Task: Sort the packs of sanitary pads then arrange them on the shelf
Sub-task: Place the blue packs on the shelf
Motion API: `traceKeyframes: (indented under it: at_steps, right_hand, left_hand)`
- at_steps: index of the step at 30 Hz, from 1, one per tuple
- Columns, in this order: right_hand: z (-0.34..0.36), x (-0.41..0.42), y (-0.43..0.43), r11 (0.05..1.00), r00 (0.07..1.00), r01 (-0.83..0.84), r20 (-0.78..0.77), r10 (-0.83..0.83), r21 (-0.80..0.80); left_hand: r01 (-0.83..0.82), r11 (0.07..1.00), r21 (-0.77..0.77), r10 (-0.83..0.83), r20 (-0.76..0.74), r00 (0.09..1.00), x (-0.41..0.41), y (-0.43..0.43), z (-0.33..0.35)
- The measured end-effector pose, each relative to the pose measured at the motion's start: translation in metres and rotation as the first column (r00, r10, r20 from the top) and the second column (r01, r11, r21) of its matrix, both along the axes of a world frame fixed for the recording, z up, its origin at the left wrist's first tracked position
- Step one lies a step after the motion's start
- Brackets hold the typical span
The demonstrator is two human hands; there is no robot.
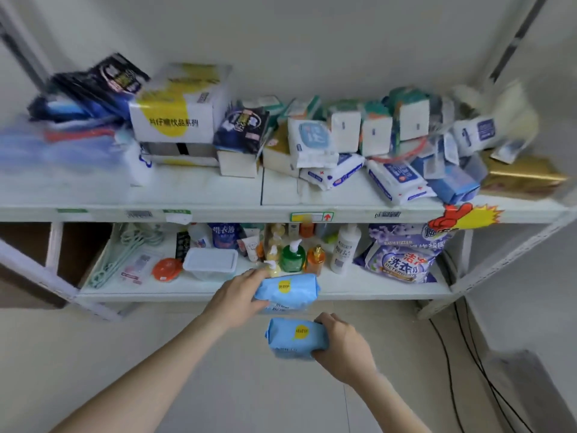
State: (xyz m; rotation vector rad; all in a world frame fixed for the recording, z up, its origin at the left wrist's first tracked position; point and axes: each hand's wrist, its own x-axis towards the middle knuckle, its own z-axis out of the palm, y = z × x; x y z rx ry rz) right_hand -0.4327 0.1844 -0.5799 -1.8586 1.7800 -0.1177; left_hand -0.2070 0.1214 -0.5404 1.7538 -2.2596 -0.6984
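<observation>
Just by the shelf (187,296) edge, over open floor (93,345), gripped far pack (288,290) in left hand (237,300), near pack (296,339) in right hand (342,343), both lying crosswise.

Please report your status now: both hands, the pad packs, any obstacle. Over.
Left hand grips first blue pack. Right hand grips second blue pack. Both packs in front of lower shelf. Pump bottles just behind.

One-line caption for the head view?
Left hand grips one blue pack, right hand grips another blue pack, before a cluttered white shelf.
</observation>
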Motion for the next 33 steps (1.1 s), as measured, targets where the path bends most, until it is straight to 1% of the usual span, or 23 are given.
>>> traceKeyframes:
  at_steps: [2, 7, 12, 15, 20, 24, 27, 29, 33]
  right_hand:
    - [0.035, -0.002, 0.004, 0.999, 1.0, -0.029, 0.01, 0.029, -0.021]
    - [0.127, -0.011, 0.015, 0.988, 0.989, -0.141, 0.033, 0.143, -0.064]
    - [0.226, -0.018, 0.029, 0.958, 0.96, -0.253, 0.087, 0.265, -0.136]
    - [0.281, -0.017, 0.033, 0.933, 0.939, -0.312, 0.093, 0.332, -0.179]
    - [0.364, -0.008, 0.037, 0.894, 0.919, -0.325, 0.121, 0.376, -0.309]
    - [0.42, 0.002, 0.043, 0.862, 0.899, -0.326, 0.155, 0.41, -0.389]
    - [0.457, 0.007, 0.048, 0.838, 0.884, -0.311, 0.188, 0.428, -0.448]
    - [0.479, 0.01, 0.05, 0.821, 0.883, -0.301, 0.182, 0.432, -0.486]
    - [0.517, 0.018, 0.054, 0.781, 0.879, -0.287, 0.173, 0.445, -0.554]
  left_hand:
    - [-0.013, 0.999, -0.033, 0.012, -0.025, 1.0, 0.002, 0.012, 0.034]
    - [-0.082, 0.995, -0.055, 0.077, -0.087, 0.993, 0.01, 0.05, 0.113]
    - [-0.13, 0.979, -0.155, 0.105, -0.16, 0.982, 0.016, 0.085, 0.202]
    - [-0.126, 0.969, -0.213, 0.094, -0.153, 0.984, 0.022, 0.098, 0.257]
    - [-0.121, 0.946, -0.302, 0.077, -0.152, 0.985, 0.036, 0.116, 0.349]
    - [-0.162, 0.901, -0.403, 0.105, -0.158, 0.982, 0.048, 0.13, 0.411]
    - [-0.194, 0.864, -0.464, 0.122, -0.181, 0.976, 0.057, 0.137, 0.451]
    - [-0.198, 0.843, -0.5, 0.12, -0.182, 0.976, 0.061, 0.142, 0.476]
    - [-0.223, 0.815, -0.536, 0.097, -0.252, 0.963, 0.072, 0.15, 0.515]
